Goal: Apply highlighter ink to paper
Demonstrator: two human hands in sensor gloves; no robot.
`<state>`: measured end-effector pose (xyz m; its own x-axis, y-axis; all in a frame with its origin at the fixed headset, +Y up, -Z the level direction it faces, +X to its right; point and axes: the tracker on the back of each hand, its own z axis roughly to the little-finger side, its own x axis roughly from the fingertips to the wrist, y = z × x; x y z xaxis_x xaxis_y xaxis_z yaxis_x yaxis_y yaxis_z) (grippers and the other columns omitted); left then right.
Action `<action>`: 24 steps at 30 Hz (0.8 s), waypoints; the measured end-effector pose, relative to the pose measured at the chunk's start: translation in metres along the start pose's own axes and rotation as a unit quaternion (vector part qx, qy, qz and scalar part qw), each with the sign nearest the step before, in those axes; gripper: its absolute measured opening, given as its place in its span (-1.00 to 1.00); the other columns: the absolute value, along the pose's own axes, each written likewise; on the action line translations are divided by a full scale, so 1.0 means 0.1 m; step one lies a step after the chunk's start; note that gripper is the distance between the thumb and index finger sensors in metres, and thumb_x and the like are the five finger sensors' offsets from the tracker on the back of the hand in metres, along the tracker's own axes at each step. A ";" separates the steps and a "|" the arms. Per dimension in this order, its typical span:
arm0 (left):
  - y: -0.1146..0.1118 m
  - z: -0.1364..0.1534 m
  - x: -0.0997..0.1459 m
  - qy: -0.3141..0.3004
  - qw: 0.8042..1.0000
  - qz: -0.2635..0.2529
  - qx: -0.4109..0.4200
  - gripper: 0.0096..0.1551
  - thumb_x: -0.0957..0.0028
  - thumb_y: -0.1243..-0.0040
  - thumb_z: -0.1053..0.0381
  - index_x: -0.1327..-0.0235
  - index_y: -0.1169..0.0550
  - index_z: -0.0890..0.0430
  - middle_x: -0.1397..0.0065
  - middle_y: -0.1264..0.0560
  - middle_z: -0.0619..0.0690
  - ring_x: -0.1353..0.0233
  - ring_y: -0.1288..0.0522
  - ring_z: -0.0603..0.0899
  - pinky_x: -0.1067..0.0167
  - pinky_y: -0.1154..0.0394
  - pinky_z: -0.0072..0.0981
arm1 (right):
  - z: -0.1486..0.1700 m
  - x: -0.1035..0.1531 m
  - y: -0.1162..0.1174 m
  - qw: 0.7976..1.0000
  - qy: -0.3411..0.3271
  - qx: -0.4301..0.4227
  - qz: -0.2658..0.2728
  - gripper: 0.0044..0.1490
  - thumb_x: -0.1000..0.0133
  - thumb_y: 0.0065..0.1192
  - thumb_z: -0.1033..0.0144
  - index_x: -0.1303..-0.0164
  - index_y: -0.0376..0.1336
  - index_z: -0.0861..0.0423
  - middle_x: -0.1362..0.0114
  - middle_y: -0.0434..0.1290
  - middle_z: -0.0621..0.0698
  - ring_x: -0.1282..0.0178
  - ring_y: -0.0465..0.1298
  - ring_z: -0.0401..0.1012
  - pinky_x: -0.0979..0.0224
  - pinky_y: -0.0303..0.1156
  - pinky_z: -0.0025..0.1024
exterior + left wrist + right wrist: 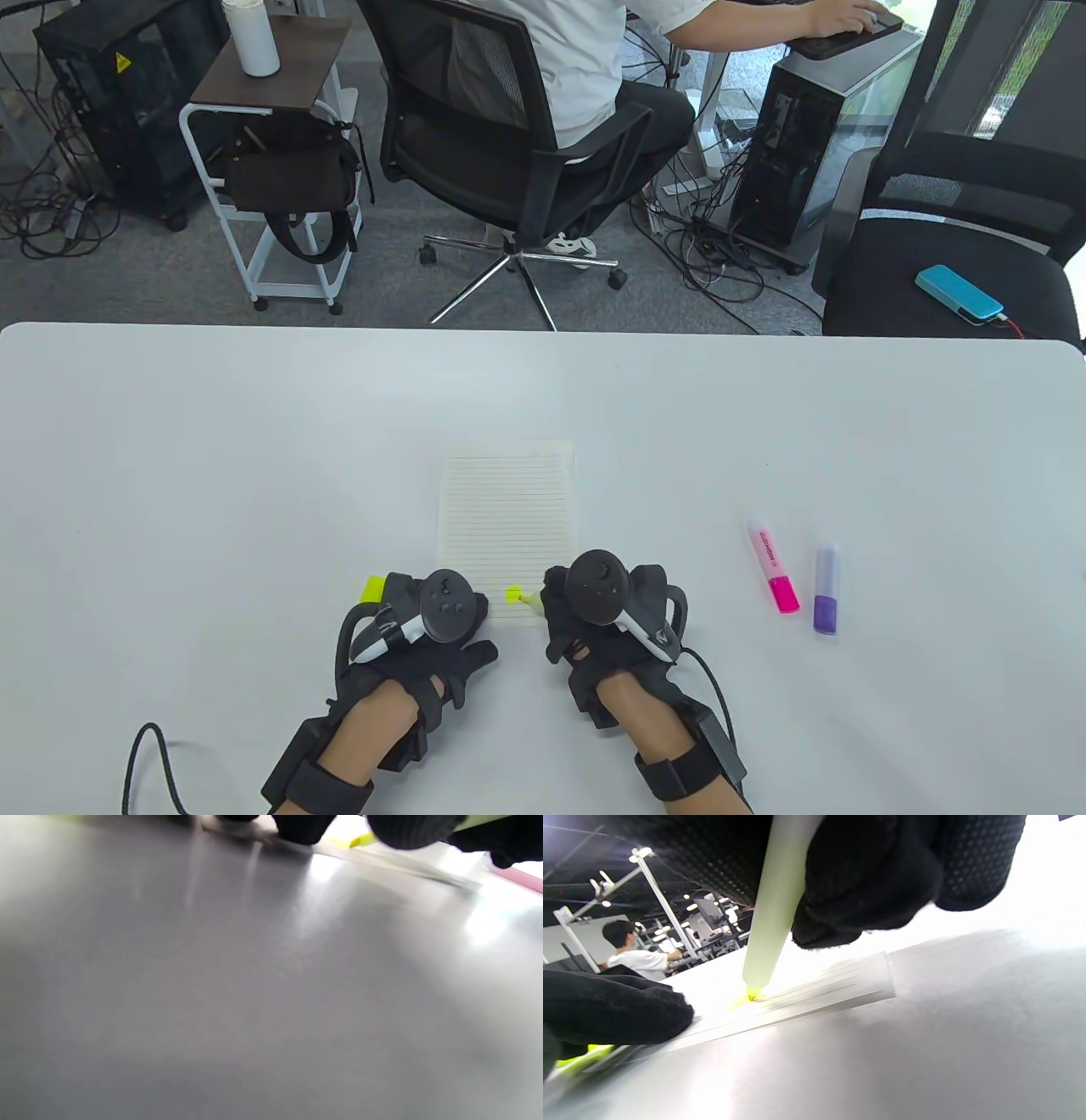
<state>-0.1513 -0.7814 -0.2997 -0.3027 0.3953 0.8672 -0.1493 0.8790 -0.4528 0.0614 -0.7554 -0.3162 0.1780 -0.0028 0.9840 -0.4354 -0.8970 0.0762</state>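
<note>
Right hand (607,615) grips the yellow highlighter (774,906), gloved fingers (865,895) wrapped tight around the barrel. The barrel slants down out of the fingers, and its tip touches the lined paper (509,531) just below them. A small yellow mark (513,593) sits on the paper at the tip, near the sheet's near edge.

Left hand (424,620) rests on the near left corner of the paper. Its fingers (615,1010) lie flat on the sheet, just beside the highlighter tip but apart from it. Whether they are spread or together cannot be told. The yellow cap (372,587) lies at the outer side of the left fingers; whether they touch it cannot be told.

Pink highlighter (774,567) and purple highlighter (826,591) lie capped on the white table (212,475), side by side, well apart from the right fingers on their outer side. Left wrist view is blurred.
</note>
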 end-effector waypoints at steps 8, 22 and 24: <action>0.00 0.00 0.00 0.000 1.000 0.000 0.000 -0.16 0.01 0.00 -0.37 -0.55 -0.22 -0.10 -0.70 0.05 0.04 -0.60 0.01 0.46 -0.42 -0.02 0.40 | 0.00 0.00 -0.01 1.000 0.011 0.020 0.016 -0.52 -0.10 0.36 0.20 -0.17 0.48 0.13 0.00 0.64 0.21 0.33 0.63 0.01 -0.14 0.48 0.14; 0.00 0.00 0.00 0.000 1.000 0.000 -0.002 -0.15 0.01 0.00 -0.37 -0.56 -0.21 -0.09 -0.70 0.05 0.04 -0.61 0.01 0.46 -0.43 -0.02 0.40 | 0.05 0.07 -0.14 0.995 -0.007 -0.050 0.085 -0.47 -0.09 0.35 0.23 -0.27 0.42 0.10 -0.11 0.61 0.20 0.23 0.64 0.02 -0.19 0.47 0.15; 0.00 0.00 0.00 -0.002 1.000 0.000 -0.005 -0.14 0.01 0.01 -0.38 -0.56 -0.21 -0.09 -0.70 0.06 0.04 -0.61 0.01 0.46 -0.42 -0.02 0.41 | 0.07 0.07 -0.13 0.991 -0.006 -0.096 0.088 -0.44 -0.08 0.35 0.27 -0.31 0.39 0.11 -0.15 0.59 0.22 0.19 0.64 0.04 -0.20 0.45 0.17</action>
<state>-0.1513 -0.7810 -0.2994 -0.3060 0.3947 0.8664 -0.1402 0.8814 -0.4510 0.0748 -0.7466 -0.3117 0.0940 -0.1576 0.9830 -0.6209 -0.7811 -0.0658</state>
